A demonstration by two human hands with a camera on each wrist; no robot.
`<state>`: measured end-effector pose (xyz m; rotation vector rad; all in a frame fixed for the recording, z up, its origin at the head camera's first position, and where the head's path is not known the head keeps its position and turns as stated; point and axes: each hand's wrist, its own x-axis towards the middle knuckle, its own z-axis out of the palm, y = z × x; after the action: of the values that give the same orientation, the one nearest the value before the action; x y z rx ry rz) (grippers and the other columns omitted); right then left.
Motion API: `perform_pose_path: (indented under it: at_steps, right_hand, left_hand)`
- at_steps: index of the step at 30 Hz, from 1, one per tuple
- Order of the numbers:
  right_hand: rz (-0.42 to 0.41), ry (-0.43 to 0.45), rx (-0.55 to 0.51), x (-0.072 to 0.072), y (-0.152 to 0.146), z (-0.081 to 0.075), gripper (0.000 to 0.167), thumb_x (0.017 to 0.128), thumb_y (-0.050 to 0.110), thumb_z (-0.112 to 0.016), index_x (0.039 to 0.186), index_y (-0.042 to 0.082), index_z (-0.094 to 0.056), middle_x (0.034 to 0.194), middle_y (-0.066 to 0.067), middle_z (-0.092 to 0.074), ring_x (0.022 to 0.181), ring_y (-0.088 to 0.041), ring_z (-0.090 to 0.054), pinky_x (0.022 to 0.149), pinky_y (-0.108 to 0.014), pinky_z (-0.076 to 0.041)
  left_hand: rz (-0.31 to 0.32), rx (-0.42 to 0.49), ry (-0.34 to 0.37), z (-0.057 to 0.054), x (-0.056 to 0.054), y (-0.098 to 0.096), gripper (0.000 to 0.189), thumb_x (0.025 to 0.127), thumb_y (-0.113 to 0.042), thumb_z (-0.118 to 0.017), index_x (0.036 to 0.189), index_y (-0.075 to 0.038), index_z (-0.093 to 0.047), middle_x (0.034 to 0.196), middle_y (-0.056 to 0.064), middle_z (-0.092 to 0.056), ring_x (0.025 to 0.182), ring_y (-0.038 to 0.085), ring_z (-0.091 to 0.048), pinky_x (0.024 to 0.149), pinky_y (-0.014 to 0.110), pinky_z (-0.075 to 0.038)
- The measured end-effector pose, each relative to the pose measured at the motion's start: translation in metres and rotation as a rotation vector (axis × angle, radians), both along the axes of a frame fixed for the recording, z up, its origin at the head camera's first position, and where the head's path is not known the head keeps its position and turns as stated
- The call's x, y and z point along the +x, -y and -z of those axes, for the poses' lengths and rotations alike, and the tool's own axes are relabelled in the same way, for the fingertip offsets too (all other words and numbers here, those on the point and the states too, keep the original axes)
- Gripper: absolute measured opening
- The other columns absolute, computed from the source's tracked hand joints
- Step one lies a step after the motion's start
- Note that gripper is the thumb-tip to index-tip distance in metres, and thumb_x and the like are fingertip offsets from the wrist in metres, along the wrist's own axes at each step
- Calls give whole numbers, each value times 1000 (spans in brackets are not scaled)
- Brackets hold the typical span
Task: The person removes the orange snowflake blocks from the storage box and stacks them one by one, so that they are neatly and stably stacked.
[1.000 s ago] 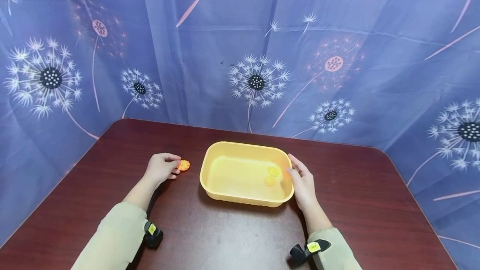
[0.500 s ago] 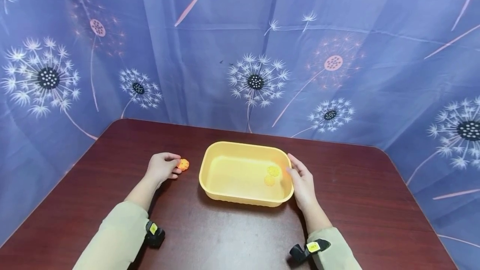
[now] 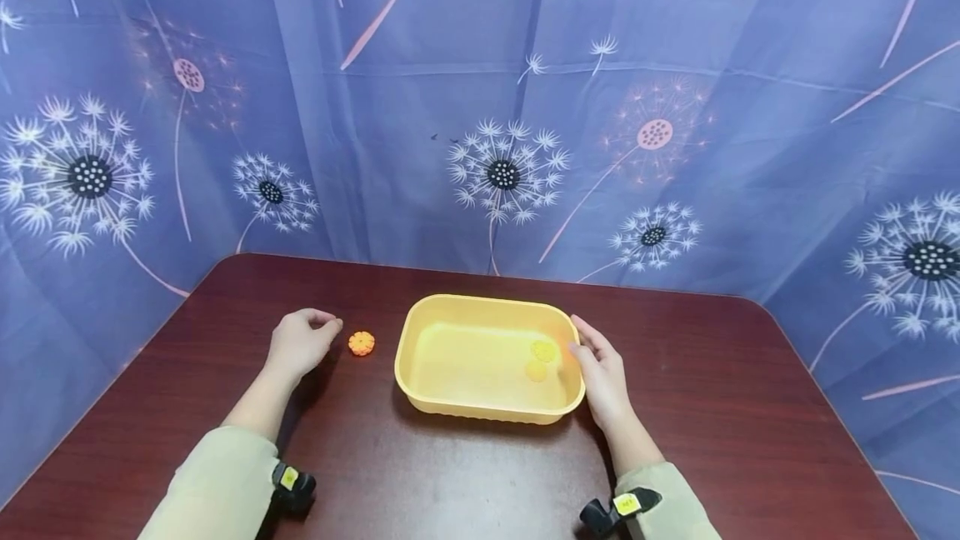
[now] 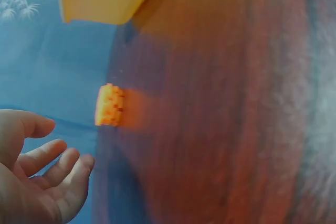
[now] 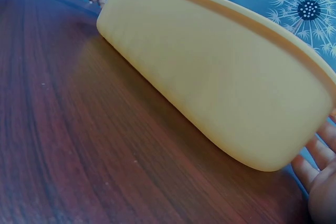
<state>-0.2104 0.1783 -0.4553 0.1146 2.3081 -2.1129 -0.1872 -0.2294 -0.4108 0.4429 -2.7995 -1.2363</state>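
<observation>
An orange scalloped disc point(image 3: 362, 344), flower-like from above, lies on the table left of a yellow plastic basin point(image 3: 416, 394). In the left wrist view the disc point(image 4: 110, 105) shows a thick, notched side. My left hand point(image 3: 300, 343) is just left of the disc, apart from it, with its fingers loosely bent and nothing between them. My right hand point(image 3: 604, 377) grips the basin's right end, thumb over the rim and fingers along the outside. Inside the basin, toward the right, lie a yellow scalloped disc point(image 3: 543, 351) and a yellow-orange round piece point(image 3: 536, 371).
The dark red-brown wooden table point(image 3: 720, 415) has rounded back corners. Behind it hangs a blue curtain point(image 3: 390, 148) with a dandelion print. A black wrist camera point(image 3: 296, 488) is strapped to the left sleeve, and another camera point(image 3: 600, 515) to the right one.
My left hand has let go of the orange disc and drawn back to the left. The disc now lies by itself. My right hand stays on the basin; the head view has shifted slightly.
</observation>
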Motion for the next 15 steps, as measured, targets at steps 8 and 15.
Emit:
perform_pose_path:
  at_steps: [8,15]
  right_hand:
    - [2,-11,-9,-1,0,-1,46,95,7,-48,140,13,-46,142,-9,-47,124,-16,-47,87,-16,-49]
    - [4,6,-27,-1,0,0,46,95,7,-47,140,13,-46,142,-8,-47,123,-17,-48,86,-18,-50]
  left_hand:
    - [19,-93,-123,-22,6,-5,35,93,-27,-53,113,0,-63,113,23,-64,100,37,-58,82,49,-47]
    - [51,-61,-180,-24,8,-13,34,94,-26,-54,117,-3,-62,116,20,-64,98,33,-59,82,46,-48]
